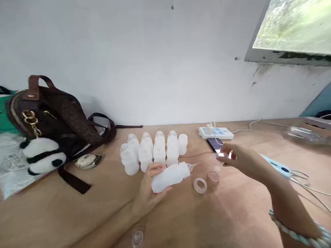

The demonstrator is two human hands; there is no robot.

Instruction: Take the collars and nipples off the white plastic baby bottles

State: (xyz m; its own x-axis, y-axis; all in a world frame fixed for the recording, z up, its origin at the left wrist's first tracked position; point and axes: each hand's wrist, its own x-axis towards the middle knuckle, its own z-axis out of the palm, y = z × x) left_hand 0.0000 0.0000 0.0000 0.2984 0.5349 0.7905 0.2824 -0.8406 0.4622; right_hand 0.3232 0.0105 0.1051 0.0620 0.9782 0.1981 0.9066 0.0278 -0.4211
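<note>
My left hand grips a frosted white baby bottle, tilted with its mouth to the right. A clear piece with a thin tip sticks out of the mouth. My right hand is raised over the table near the phone, fingers pinched together. Something small and clear may be between them, but blur hides what it is. Below it lie a clear ring and a round clear piece. Behind the held bottle stand several similar bottles, most with clear domed tops. Near my left forearm lies a clear cap.
A brown backpack with a panda plush sits at left, beside a small beige device. Toward the wall are a power strip and a phone. A light blue device with cables and a clear container lie at right.
</note>
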